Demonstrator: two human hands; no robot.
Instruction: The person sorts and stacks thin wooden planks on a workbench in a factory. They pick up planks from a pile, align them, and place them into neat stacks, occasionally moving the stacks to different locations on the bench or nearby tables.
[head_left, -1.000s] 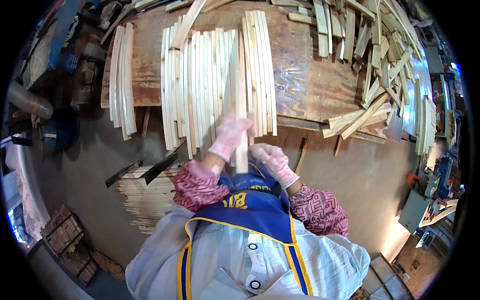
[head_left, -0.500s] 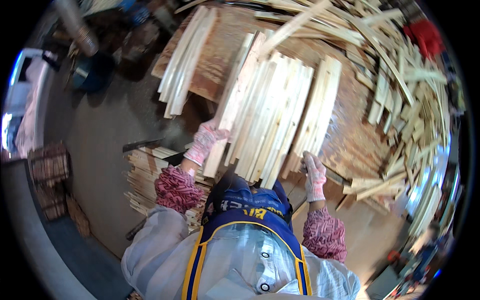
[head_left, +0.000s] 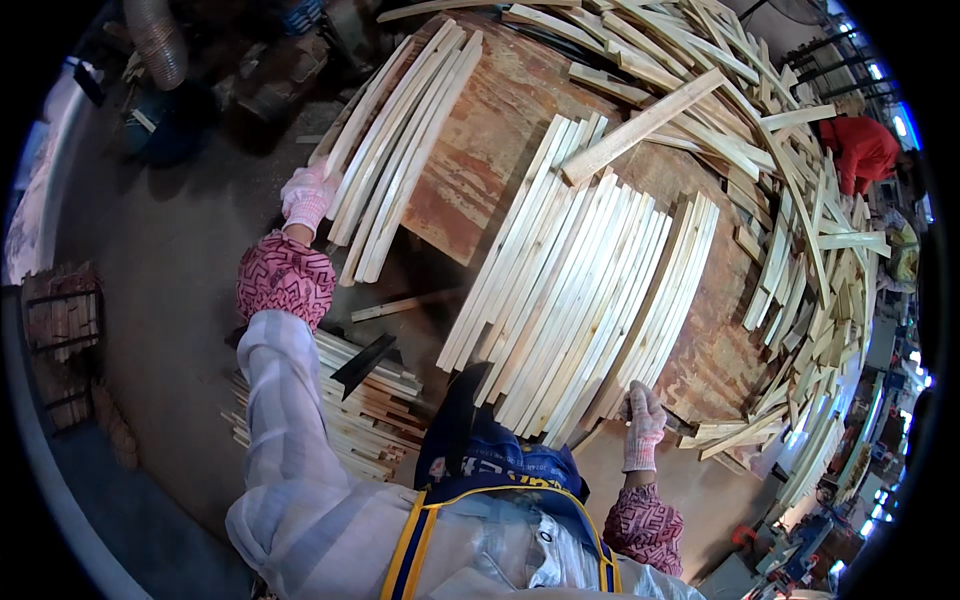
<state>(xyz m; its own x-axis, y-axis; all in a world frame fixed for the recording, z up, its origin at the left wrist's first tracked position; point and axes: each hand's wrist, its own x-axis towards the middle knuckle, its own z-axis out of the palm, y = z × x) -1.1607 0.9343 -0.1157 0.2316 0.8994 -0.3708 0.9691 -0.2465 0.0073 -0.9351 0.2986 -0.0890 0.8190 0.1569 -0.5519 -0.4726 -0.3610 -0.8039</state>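
Observation:
My left hand (head_left: 308,195), in a pinkish-white glove, reaches to the far left and is closed round the near end of the outermost wooden strip (head_left: 372,98) there. Beside it lie several more pale strips (head_left: 425,150), slightly fanned, overhanging the table edge. My right hand (head_left: 645,415), gloved too, is closed near the lower end of a separate group of strips (head_left: 672,295) at the right; what its fingers hold, if anything, is hidden. Between the hands a wide row of strips (head_left: 580,300) lies side by side. One loose board (head_left: 640,128) rests slantwise across its far end.
The worn wooden tabletop (head_left: 480,140) carries all these strips. A tangled heap of wood offcuts (head_left: 800,220) lines its far and right sides. Below left is a stack of strips (head_left: 340,430) beside a dark metal bracket (head_left: 362,368). A person in red (head_left: 862,150) bends beyond the heap.
My left hand has left the board beside the middle row and moved far left to the left group, whose strips are now spread more. My right hand stays by the right group.

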